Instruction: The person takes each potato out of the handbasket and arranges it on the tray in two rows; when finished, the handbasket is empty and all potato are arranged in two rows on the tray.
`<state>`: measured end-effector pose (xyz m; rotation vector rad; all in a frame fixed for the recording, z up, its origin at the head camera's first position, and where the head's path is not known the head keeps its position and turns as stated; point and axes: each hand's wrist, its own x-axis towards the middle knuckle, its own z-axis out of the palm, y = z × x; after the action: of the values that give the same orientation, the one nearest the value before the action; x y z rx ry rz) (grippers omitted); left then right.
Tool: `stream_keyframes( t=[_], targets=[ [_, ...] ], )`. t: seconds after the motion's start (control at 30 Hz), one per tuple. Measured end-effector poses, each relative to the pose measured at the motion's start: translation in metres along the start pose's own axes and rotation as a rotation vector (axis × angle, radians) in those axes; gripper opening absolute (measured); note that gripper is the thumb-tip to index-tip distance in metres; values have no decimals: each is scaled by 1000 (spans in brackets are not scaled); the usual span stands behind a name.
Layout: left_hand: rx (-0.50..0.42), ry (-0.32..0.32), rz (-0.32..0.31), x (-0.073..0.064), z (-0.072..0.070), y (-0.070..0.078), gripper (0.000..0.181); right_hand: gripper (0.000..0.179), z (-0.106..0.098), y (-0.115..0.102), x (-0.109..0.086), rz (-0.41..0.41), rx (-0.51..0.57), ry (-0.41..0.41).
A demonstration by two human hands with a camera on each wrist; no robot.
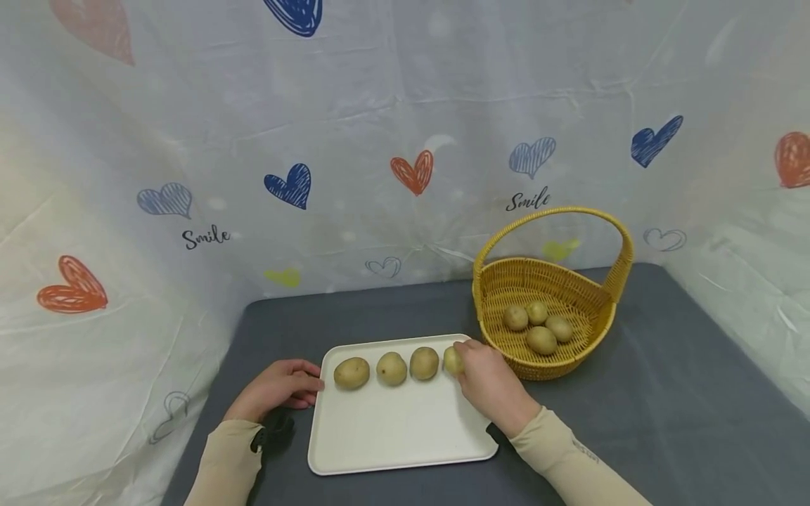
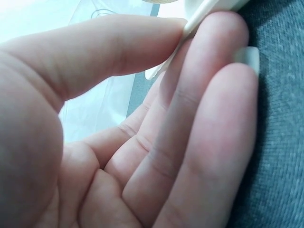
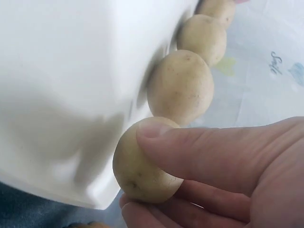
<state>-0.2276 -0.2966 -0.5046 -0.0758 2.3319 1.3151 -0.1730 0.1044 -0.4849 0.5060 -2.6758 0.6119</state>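
A white rectangular tray (image 1: 399, 432) lies on the dark table, with three potatoes in a row along its far side: a left one (image 1: 351, 373), a middle one (image 1: 391, 369) and a right one (image 1: 424, 363). At the right end of that row, my right hand (image 1: 493, 386) holds another potato (image 3: 135, 166) between thumb and fingers, at the tray's far right corner. Whether this potato touches the tray is hard to tell. My left hand (image 1: 281, 385) pinches the tray's left rim (image 2: 199, 16), thumb above and fingers below.
Behind my right hand stands a yellow wicker basket (image 1: 506, 277) with a tall handle and several potatoes (image 1: 541, 340) inside. Grey cloth (image 1: 683, 400) covers the table. A pale sheet (image 1: 354, 112) printed with hearts hangs behind and at both sides.
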Motion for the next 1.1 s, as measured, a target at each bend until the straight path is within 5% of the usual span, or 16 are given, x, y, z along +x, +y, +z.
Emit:
stream_keyframes(
  t=[1.1],
  targets=[
    [2, 13, 6, -1, 2, -1, 48, 47, -3, 0, -1, 0, -6, -16]
  ],
)
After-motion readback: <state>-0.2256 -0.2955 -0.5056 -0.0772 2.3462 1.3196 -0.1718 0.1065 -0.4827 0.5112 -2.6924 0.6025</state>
